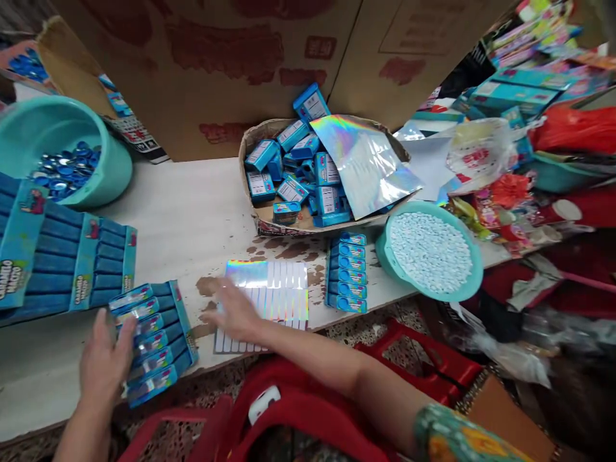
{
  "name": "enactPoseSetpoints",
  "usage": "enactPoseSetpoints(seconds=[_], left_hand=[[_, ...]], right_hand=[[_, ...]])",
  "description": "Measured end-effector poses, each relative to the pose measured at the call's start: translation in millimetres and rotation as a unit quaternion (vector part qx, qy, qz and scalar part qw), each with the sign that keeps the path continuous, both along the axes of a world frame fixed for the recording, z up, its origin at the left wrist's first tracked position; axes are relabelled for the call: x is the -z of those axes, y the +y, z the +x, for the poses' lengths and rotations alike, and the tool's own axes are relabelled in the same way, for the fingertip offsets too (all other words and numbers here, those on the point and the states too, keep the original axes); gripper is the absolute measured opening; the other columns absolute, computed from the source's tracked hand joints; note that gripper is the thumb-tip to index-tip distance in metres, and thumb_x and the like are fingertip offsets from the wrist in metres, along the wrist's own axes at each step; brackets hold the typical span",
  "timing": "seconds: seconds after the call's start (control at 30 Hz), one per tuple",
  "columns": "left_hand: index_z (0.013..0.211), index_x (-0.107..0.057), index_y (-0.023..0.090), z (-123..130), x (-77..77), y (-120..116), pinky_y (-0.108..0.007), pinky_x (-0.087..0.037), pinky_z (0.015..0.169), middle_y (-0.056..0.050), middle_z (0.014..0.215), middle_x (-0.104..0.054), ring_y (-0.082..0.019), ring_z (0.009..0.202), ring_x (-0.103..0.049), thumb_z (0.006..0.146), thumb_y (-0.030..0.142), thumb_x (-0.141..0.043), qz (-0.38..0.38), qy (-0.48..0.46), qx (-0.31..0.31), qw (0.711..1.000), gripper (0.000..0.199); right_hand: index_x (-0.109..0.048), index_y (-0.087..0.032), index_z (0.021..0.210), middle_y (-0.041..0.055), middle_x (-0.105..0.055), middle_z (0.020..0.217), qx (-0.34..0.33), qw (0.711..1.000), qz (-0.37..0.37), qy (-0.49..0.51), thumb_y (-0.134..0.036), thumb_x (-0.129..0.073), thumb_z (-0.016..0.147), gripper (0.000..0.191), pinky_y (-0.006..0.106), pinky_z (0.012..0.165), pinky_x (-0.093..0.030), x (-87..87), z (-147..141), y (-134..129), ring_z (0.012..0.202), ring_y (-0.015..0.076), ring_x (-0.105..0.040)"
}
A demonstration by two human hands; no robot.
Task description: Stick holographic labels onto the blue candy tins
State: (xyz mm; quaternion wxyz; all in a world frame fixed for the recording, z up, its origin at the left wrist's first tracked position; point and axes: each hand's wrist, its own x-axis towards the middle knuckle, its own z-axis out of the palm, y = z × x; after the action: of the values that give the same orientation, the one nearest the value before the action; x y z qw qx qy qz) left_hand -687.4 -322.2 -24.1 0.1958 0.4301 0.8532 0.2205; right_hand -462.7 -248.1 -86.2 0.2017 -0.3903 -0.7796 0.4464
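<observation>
Six shiny blue packs (152, 346), left grip (102, 362) spread — right grip (238, 313) over iridescent stickers (285, 292), hold unclear.

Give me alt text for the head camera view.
A person's left hand is at a row of blue boxes, the right hand, blurred, over shiny sheets on a white table. Behind, a cardboard tray holds more boxes; to its right, a tub holds pale pellets.

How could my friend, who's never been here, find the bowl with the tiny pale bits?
Start at the white table; find the cardboard tray of blue packs. In front of its right end sits a round teal bowl. Unlike the teal bucket of shiny blue discs, it is full of tiny pale pellets.
</observation>
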Motion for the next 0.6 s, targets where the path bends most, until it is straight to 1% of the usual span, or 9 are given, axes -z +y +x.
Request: enactPoseSetpoints(seconds=[0.07,0.1,0.13,0.17,0.23,0.3,0.37,0.43,0.6], left_hand=[[0.135,-0.008,0.061,34.2,-12.6,22.4,-0.056,-0.019,0.114,0.026,0.15,-0.015,-0.027,0.139,-0.021,0.078,0.048,-0.052,0.094,0.136,-0.001,0.986,0.073],[0.138,-0.014,0.054,57.0,-14.2,37.8,-0.05,-0.021,0.115,0.019,0.15,-0.02,-0.024,0.138,-0.025,0.08,0.046,-0.05,0.113,0.152,0.014,0.982,0.069],[0.14,-0.026,0.04,81.7,-11.6,55.2,-0.049,-0.026,0.112,0.006,0.147,-0.034,-0.026,0.132,-0.034,0.083,0.042,-0.049,0.129,0.145,0.061,0.979,0.062],[0.138,-0.036,0.029,106.4,-5.1,73.3,-0.049,-0.029,0.109,-0.004,0.14,-0.043,-0.028,0.128,-0.039,0.084,0.039,-0.048,0.106,0.126,0.144,0.976,0.056],[0.13,-0.047,0.025,149.8,15.9,106.8,-0.05,-0.028,0.106,-0.01,0.137,-0.047,-0.031,0.128,-0.036,0.083,0.037,-0.051,0.011,0.11,0.286,0.952,0.049],[0.124,-0.053,0.025,177.7,38.3,130.5,-0.05,-0.028,0.103,-0.011,0.138,-0.044,-0.032,0.127,-0.034,0.08,0.037,-0.057,-0.053,0.126,0.347,0.928,0.045],[0.117,-0.056,0.023,187.5,53.1,142.9,-0.049,-0.027,0.101,-0.012,0.135,-0.045,-0.032,0.124,-0.036,0.079,0.037,-0.058,-0.09,0.151,0.365,0.914,0.04],[0.112,-0.057,0.022,183.5,57.4,147.9,-0.048,-0.027,0.099,-0.013,0.126,-0.053,-0.031,0.118,-0.041,0.082,0.037,-0.054,-0.124,0.156,0.365,0.909,0.034],[0.102,-0.06,0.021,161.0,44.0,151.7,-0.043,-0.031,0.089,-0.01,0.097,-0.068,-0.028,0.099,-0.055,0.086,0.034,-0.044,-0.197,0.106,0.353,0.908,0.026]], right_hand=[[-0.027,-0.011,0.142,0.016,-0.021,0.151,0.145,0.982,0.059,-0.106,-0.047,-0.045,0.089,0.067,0.049,0.114,-0.015,14.7,56.9,4.8,0.142,0.0264,-0.005],[-0.024,-0.006,0.143,0.0192,-0.015,0.152,0.185,0.967,0.073,-0.162,-0.047,-0.046,0.088,0.072,0.053,0.114,-0.012,24.5,81.5,5.7,0.142,0.0294,0.001],[-0.023,-0.005,0.143,0.0203,-0.012,0.152,0.191,0.957,0.081,-0.204,-0.048,-0.048,0.087,0.076,0.056,0.113,-0.01,34.7,101.4,5.7,0.142,0.0316,0.003],[-0.022,-0.006,0.144,0.0197,-0.012,0.153,0.17,0.954,0.094,-0.231,-0.051,-0.049,0.085,0.078,0.057,0.113,-0.009,44.4,116.2,4.6,0.142,0.0326,0.003],[-0.02,-0.007,0.145,0.0182,-0.011,0.153,0.132,0.948,0.117,-0.264,-0.055,-0.048,0.084,0.082,0.057,0.112,-0.008,58.6,131.0,0.8,0.141,0.0337,0.003],[-0.018,-0.006,0.145,0.0176,-0.01,0.153,0.122,0.944,0.134,-0.277,-0.057,-0.046,0.084,0.084,0.056,0.113,-0.007,64.2,132.4,-2.7,0.141,0.0338,0.004],[-0.017,-0.005,0.145,0.0182,-0.009,0.153,0.132,0.941,0.138,-0.279,-0.059,-0.046,0.084,0.086,0.055,0.113,-0.008,64.1,129.1,-3.9,0.141,0.0335,0.006],[-0.016,-0.005,0.145,0.018,-0.008,0.153,0.136,0.943,0.134,-0.273,-0.061,-0.046,0.083,0.088,0.055,0.113,-0.008,62.9,127.3,-3.3,0.141,0.0326,0.005],[-0.015,-0.007,0.146,0.0169,-0.01,0.154,0.119,0.95,0.115,-0.266,-0.062,-0.047,0.082,0.09,0.053,0.113,-0.009,59.0,133.5,-1.5,0.142,0.031,0.003]])
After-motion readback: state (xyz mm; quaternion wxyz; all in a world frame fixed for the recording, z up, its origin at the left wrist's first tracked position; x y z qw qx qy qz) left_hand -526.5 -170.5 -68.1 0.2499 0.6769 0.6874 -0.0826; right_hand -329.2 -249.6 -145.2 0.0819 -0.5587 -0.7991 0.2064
